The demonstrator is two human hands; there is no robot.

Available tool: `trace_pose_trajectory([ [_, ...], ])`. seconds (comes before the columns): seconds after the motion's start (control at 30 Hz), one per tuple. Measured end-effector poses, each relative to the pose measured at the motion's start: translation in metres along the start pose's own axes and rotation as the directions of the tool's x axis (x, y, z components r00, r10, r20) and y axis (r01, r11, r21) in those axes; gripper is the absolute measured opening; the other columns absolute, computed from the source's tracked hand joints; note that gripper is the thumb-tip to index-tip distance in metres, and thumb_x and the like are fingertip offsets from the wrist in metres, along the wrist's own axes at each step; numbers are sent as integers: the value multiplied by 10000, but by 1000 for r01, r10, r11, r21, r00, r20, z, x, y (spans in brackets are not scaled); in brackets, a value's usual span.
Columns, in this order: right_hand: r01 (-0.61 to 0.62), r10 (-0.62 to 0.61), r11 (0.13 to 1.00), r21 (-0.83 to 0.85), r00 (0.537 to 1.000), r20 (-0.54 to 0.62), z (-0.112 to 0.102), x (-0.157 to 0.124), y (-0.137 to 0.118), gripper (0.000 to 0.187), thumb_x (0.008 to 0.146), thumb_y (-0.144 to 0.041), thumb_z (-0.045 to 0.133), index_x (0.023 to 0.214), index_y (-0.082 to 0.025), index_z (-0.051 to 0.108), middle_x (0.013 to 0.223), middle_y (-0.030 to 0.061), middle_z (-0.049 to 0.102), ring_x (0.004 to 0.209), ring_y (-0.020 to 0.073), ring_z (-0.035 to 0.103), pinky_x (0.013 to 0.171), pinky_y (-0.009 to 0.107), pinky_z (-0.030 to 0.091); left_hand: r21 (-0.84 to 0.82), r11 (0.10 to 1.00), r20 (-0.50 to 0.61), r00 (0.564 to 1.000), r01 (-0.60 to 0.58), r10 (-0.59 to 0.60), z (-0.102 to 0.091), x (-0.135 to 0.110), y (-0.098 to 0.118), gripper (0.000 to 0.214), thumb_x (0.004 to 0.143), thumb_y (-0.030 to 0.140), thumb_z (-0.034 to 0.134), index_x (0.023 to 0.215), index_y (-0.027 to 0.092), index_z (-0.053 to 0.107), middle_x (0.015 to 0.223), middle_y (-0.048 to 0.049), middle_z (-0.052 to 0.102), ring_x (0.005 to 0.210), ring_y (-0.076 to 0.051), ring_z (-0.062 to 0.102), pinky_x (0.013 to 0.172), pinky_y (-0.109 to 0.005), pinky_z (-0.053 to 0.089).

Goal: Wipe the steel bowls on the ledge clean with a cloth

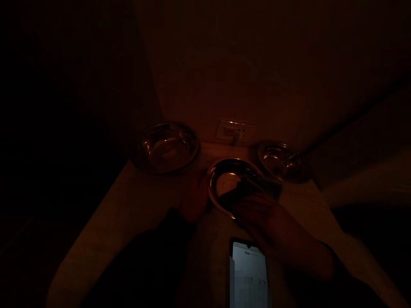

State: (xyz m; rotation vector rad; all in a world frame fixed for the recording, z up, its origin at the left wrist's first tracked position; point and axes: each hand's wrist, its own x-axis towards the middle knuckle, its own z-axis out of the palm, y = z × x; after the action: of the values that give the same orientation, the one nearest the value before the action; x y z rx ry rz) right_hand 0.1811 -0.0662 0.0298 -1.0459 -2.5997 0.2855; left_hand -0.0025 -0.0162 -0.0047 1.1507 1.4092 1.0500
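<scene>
In dim reddish light, a shiny round metal bowl (228, 183) stands in the middle of the table. My left hand (194, 200) holds it at its left rim, the fingers lost in shadow. Over the bowl's front right side reaches my right hand (268, 214), closed on a dark cloth (245, 188) that lies inside the bowl and hangs across its right rim. The cloth's exact shape is too dark to make out. A lit phone (250, 273) lies in front of the bowl, just below my right hand.
A larger metal bowl (171, 149) sits at the table's back left. Another metal dish (279, 162), with a dark thin object at its right, stands at the back right. A socket panel (236, 130) is on the wall behind the wooden table (96, 226).
</scene>
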Motion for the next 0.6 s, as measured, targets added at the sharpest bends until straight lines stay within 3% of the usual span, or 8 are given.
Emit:
trace_pose_trajectory([
  [0.17, -57, 55, 996, -67, 998, -34, 12, 3, -6, 292, 904, -152, 445, 1132, -135, 626, 1083, 121, 696, 985, 245, 634, 849, 431, 515, -25, 1000, 16, 1000, 10, -10, 4, -2, 1, 365, 898, 361, 385, 1095, 174, 629, 970, -67, 708, 909, -210, 645, 783, -324, 499],
  [0.33, -34, 31, 999, 19, 993, 117, -12, 0, 1, 264, 913, -151, 441, 1085, -169, 642, 1032, 94, 703, 955, 221, 636, 846, 389, 503, 28, 1000, 21, 1000, -2, 2, 1, -3, 4, 364, 895, 361, 394, 1092, 160, 625, 956, -64, 703, 855, -194, 642, 744, -294, 494],
  [0.43, -42, 34, 997, 59, 991, 130, -22, -1, 5, 234, 901, -140, 457, 996, -184, 667, 986, 84, 705, 956, 218, 634, 857, 382, 491, 6, 1000, 36, 999, 0, 0, 2, -4, 4, 361, 892, 356, 397, 1086, 154, 625, 961, -68, 701, 827, -186, 639, 728, -287, 490],
  [0.6, -140, 138, 990, 36, 989, 50, 1, 6, -7, 234, 901, -138, 447, 999, -173, 657, 1005, 89, 700, 935, 215, 634, 844, 380, 493, -1, 1000, -15, 1000, 5, -5, 8, -7, 2, 347, 889, 364, 405, 1060, 168, 634, 955, -69, 698, 813, -191, 641, 732, -305, 495],
])
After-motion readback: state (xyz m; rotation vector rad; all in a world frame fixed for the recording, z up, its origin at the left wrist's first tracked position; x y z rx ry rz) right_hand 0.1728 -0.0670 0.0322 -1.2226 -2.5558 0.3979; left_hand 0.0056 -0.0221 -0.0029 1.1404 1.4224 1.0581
